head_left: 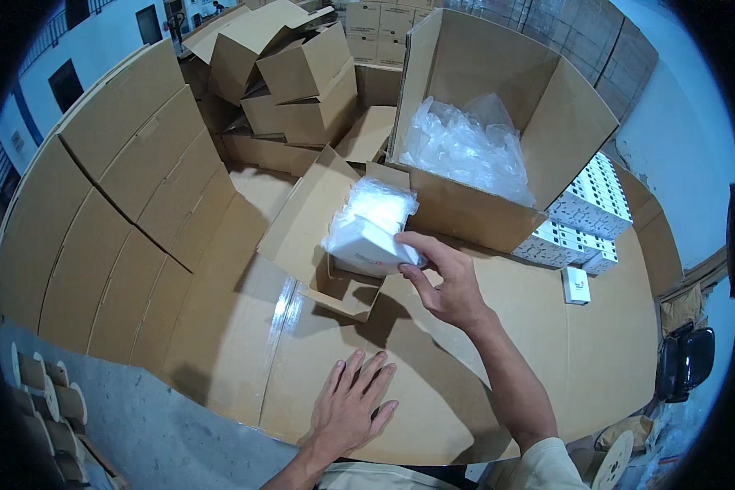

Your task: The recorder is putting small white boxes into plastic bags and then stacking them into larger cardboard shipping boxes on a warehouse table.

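While the left hand (353,412) rests flat with fingers spread on the brown cardboard surface (580,351), the right hand (420,260) pinches a white box (367,247) between thumb and fingers. That box is tilted, in or just above a small open carton (343,304), beside clear bubble wrap (380,200); how deep it sits is unclear. A taped seam crosses the surface, and shadows fall over it. Spools (72,404) stand low on the left on the grey floor (188,420). Farther right lie a lone small white box (576,286) and stacked patterned boxes (592,200), next to a large carton (474,200) of clear plastic (465,147). Brown cartons (94,245) form a wall at left; opened cartons (302,114) pile up behind, before a pale blue wall (106,53).
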